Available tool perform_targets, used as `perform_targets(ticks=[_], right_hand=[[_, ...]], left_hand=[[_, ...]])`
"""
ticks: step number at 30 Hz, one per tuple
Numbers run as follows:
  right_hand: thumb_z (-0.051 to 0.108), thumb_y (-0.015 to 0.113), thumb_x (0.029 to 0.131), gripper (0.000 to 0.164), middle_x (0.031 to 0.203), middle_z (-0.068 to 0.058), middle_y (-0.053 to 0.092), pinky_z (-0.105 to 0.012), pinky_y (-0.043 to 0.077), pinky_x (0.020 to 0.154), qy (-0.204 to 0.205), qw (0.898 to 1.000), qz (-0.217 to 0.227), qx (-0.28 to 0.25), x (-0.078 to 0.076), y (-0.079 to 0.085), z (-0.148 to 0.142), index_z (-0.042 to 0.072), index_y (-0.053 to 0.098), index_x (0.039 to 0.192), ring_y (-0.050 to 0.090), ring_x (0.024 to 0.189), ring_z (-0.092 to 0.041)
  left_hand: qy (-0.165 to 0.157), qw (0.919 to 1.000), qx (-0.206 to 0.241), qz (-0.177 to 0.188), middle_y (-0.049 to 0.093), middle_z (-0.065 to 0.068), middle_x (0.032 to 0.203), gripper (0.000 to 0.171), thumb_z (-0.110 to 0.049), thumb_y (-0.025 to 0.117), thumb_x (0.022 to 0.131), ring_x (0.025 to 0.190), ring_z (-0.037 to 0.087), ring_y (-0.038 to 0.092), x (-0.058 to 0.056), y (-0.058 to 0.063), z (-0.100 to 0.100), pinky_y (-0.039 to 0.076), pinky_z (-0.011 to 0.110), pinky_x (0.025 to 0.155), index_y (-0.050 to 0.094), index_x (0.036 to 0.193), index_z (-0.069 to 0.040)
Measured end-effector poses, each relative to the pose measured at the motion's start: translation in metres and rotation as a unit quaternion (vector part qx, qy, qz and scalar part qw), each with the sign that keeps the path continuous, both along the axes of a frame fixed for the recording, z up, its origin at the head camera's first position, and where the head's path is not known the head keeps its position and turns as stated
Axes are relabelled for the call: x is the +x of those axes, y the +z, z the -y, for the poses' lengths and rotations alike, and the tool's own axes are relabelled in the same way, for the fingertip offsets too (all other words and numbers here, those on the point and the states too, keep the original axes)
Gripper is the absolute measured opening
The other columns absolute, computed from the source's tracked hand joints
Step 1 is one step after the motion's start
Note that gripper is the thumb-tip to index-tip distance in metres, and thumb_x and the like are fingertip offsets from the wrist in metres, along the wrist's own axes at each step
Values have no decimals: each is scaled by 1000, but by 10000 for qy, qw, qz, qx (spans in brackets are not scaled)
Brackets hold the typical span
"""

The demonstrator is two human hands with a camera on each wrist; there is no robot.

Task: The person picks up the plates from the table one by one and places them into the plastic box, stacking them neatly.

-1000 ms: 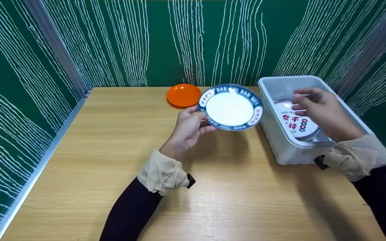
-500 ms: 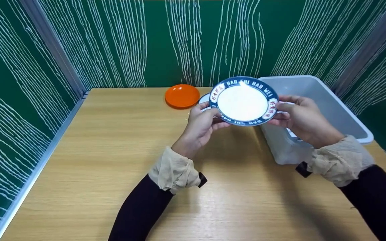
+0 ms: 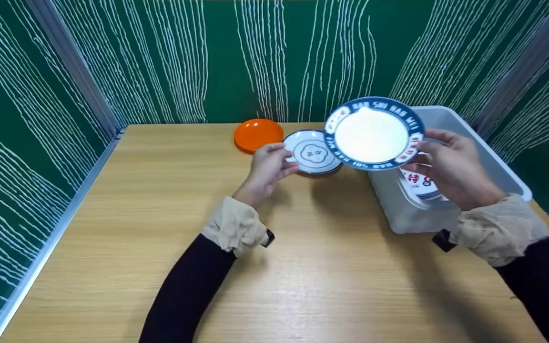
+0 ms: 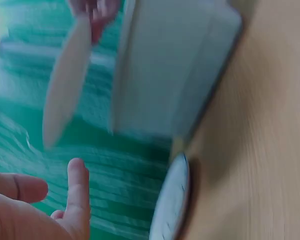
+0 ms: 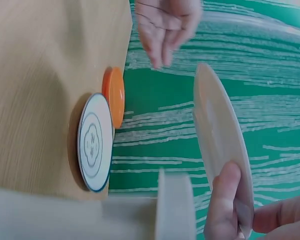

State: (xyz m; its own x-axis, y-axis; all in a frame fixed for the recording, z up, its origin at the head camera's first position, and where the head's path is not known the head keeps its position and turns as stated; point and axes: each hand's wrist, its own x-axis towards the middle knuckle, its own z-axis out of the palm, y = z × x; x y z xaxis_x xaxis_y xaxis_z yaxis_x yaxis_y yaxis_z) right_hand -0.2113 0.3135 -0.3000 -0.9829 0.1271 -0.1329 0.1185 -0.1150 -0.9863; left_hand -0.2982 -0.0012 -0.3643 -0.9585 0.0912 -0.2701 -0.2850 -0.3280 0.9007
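Observation:
My right hand pinches the right edge of a white plate with a blue lettered rim, held tilted in the air beside the grey tub. In the right wrist view the thumb and fingers grip this plate from both sides. My left hand is apart from it, fingers extended and holding nothing; the left wrist view shows a gap between hand and plate. Behind the left fingertips, a white plate with a line-drawn motif lies on the table, partly covered by the held plate.
An orange plate lies at the table's back edge, left of the motif plate. Inside the tub sits a stack of white plates with red characters, partly hidden by the right hand. A green, white-streaked wall borders the wooden table.
The blue-rimmed plate passed from my left hand to my right, both gripping it half a second ago. Now the left has let go and drawn back, while the right carries the plate rightward.

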Motion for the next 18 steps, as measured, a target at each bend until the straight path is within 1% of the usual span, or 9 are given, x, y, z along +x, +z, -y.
perform_targets(ticks=[2, 4, 6, 9, 11, 14, 16, 18], right_hand=[[7, 50, 106, 32, 125, -10, 54, -30, 60, 88, -233, 9997, 78, -55, 1, 1, -8, 14, 42, 136, 69, 96, -19], [9, 52, 106, 37, 126, -8, 55, -28, 60, 87, -506, 9985, 197, -90, 0, -1, -15, 17, 42, 142, 69, 98, -18], [11, 52, 107, 42, 127, -6, 57, -28, 60, 87, -781, 9964, 302, -162, 0, -4, -23, 18, 41, 147, 70, 99, -18], [12, 52, 107, 42, 126, -4, 59, -27, 60, 86, -1057, 9931, 365, -359, 0, -8, -35, 19, 42, 147, 70, 100, -16], [12, 53, 107, 38, 125, -3, 59, -27, 60, 86, -1202, 9906, 353, -541, 1, -11, -43, 20, 45, 143, 69, 100, -15], [14, 53, 107, 32, 124, -1, 59, -24, 60, 83, -1510, 9862, 323, -594, 1, -13, -55, 23, 48, 137, 68, 100, -13], [16, 52, 108, 31, 124, 1, 56, -23, 60, 81, -1755, 9824, 345, -543, 1, -14, -62, 26, 49, 137, 65, 103, -12], [17, 49, 109, 28, 123, 2, 54, -22, 59, 81, -1963, 9788, 389, -444, 3, -15, -70, 28, 48, 135, 63, 106, -11]], left_hand=[[211, 9995, -248, 37, 59, 22, 129, 30, -2, 59, 101, 86, 29, 68, -13, -7, 9, 62, 34, 81, 54, 130, -3], [417, 9976, -549, 75, 57, 22, 130, 31, -2, 57, 101, 86, 28, 66, -26, -14, 20, 62, 33, 82, 54, 131, -3], [564, 9940, -933, 85, 58, 19, 127, 34, -1, 56, 100, 82, 26, 65, -37, -20, 28, 62, 32, 82, 52, 134, -2], [734, 9877, -1376, 138, 57, 13, 116, 39, 0, 55, 98, 74, 20, 61, -51, -27, 36, 62, 28, 77, 51, 137, 0], [841, 9844, -1539, 139, 55, 11, 110, 40, 2, 55, 96, 69, 17, 57, -59, -31, 40, 61, 26, 71, 52, 136, 1], [938, 9808, -1693, 251, 53, 8, 106, 37, 2, 55, 95, 66, 15, 53, -69, -37, 43, 59, 23, 65, 53, 132, 0], [905, 9796, -1761, 342, 52, 8, 106, 34, 0, 55, 97, 67, 16, 52, -75, -41, 46, 59, 24, 67, 53, 130, -1], [868, 9797, -1758, 417, 52, 8, 108, 35, -2, 57, 97, 71, 17, 53, -80, -47, 47, 60, 26, 75, 51, 132, -3]])
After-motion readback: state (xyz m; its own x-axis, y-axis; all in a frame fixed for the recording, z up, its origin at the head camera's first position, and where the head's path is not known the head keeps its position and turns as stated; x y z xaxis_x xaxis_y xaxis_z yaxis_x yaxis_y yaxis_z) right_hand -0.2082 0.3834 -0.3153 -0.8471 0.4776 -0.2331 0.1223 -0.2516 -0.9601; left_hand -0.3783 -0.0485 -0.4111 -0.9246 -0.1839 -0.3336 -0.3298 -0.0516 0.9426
